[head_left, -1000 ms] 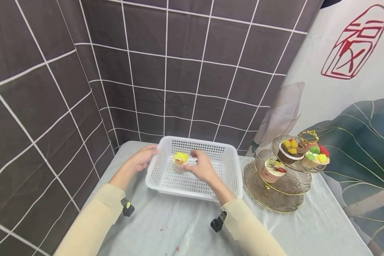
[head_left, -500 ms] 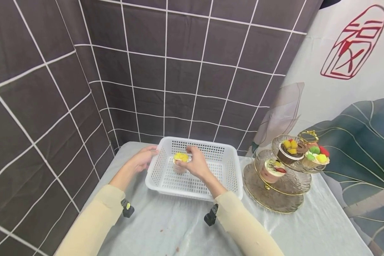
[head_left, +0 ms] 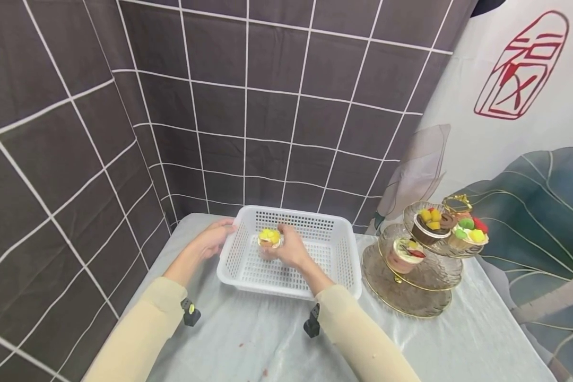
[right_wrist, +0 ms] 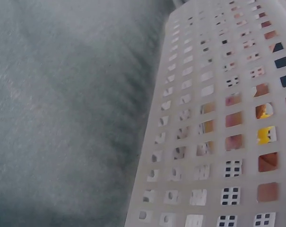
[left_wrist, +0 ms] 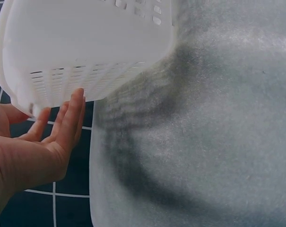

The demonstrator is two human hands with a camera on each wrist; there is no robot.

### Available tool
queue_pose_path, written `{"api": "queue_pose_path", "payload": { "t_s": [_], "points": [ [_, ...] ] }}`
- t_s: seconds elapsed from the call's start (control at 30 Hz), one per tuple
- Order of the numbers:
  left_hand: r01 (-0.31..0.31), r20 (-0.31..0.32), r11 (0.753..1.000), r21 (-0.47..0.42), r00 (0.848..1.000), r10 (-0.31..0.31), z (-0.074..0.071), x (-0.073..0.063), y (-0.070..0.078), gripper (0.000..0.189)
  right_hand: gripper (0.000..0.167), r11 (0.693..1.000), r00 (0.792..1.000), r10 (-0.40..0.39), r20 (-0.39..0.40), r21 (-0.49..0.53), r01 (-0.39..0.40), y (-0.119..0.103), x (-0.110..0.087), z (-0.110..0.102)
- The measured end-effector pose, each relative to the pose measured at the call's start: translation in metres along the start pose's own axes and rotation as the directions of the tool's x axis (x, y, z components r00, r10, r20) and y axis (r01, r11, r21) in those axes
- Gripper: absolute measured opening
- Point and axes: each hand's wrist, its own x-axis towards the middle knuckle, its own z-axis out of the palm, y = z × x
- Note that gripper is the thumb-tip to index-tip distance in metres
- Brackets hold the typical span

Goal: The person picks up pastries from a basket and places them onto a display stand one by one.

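A small dessert cup [head_left: 269, 239] topped with yellow pieces stands upright inside a white perforated plastic basket [head_left: 286, 291]. My right hand [head_left: 293, 248] reaches in over the front rim and grips the cup from its right side. Its fingertips are partly hidden behind the cup. In the right wrist view the basket wall [right_wrist: 180, 156] covers most of that hand, and bits of yellow show through the holes. My left hand [head_left: 215, 237] holds the basket's left rim; in the left wrist view the fingers [left_wrist: 72, 123] lie against the outer wall and the thumb is at the rim.
To the right stands a tiered glass stand [head_left: 415, 302] with gold edges. It bears a dark cupcake [head_left: 430, 227], a colourful cupcake [head_left: 468, 233] and a pink dessert cup [head_left: 405, 254]. A pale cloth covers the table [head_left: 248, 339]. Dark gridded curtain [head_left: 210, 106] hangs behind and at left.
My right hand has moved left, and its thumb and fingers have closed round the dessert cup. My left hand stays at the basket's left rim.
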Motion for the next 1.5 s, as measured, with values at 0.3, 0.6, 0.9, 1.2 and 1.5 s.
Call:
{"api": "queue_pose_path", "payload": {
  "t_s": [0.3, 0.6, 0.9, 1.2, 1.5],
  "points": [
    [-0.005, -0.007, 1.0, 0.017, 1.0, 0.005, -0.0009, -0.002, -0.0038, 0.054, 0.087, 0.998, 0.997, -0.03, 0.066, -0.051, 0.033, 0.0028, -0.0014, 0.0064],
    [-0.007, -0.016, 1.0, 0.025, 1.0, 0.007, -0.0001, 0.0027, -0.0023, 0.053, 0.083, 0.995, 0.999, -0.042, 0.029, -0.087, 0.044, 0.0009, -0.0022, 0.0058],
    [0.004, -0.027, 1.0, 0.009, 1.0, -0.004, -0.0013, 0.0023, -0.0027, 0.054, 0.08, 0.994, 0.998, 0.015, 0.064, -0.106, -0.008, -0.0002, -0.002, 0.0076],
    [0.002, -0.02, 1.0, 0.009, 1.0, -0.002, -0.0008, 0.0033, -0.0069, 0.053, 0.076, 0.993, 0.995, 0.069, 0.066, -0.096, -0.063, 0.0014, -0.0055, 0.0079],
    [0.002, -0.01, 1.0, 0.005, 1.0, -0.002, -0.0007, 0.0037, -0.0051, 0.053, 0.077, 0.989, 0.996, 0.042, 0.073, -0.147, -0.031, 0.0014, -0.0045, 0.0075]
  ]
}}
